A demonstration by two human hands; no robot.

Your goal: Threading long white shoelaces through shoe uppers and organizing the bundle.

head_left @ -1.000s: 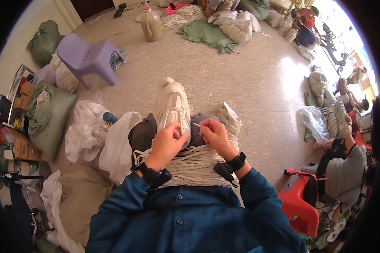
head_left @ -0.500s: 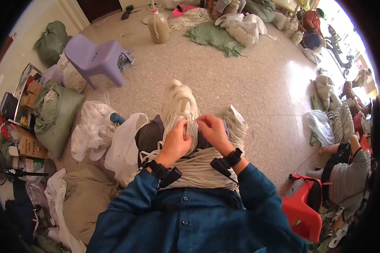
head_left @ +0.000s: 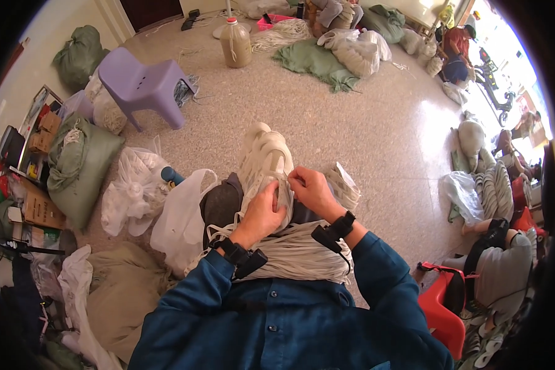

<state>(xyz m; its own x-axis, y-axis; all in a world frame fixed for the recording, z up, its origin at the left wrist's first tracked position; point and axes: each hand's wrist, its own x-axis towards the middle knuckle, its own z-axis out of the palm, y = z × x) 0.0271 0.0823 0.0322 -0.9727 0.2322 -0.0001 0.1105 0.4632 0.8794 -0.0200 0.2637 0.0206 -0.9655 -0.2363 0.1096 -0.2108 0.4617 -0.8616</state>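
- Left hand (head_left: 262, 216): angled inward, fingers against the cream shoe (head_left: 266, 148); cannot tell whether its grip is closed.
- Right hand (head_left: 316, 194): wrist bent inward, grip pinched closed beside the eyelets, contents indistinct.
- Shoe: between the knees, toe pointing away.

The shoe (head_left: 270, 161) lies ahead of and partly under the left hand (head_left: 262, 217), the right hand (head_left: 313, 192) at its right edge, with a bundle of laces (head_left: 302, 251) behind both across the lap. Left of the left hand sits a plastic bag (head_left: 182, 209), then a sack (head_left: 87, 172). On the floor (head_left: 376, 117), a jug (head_left: 236, 50) stands well ahead of both hands, a chair (head_left: 147, 85) ahead-left, and a stool (head_left: 439, 305) right of and behind the right hand.
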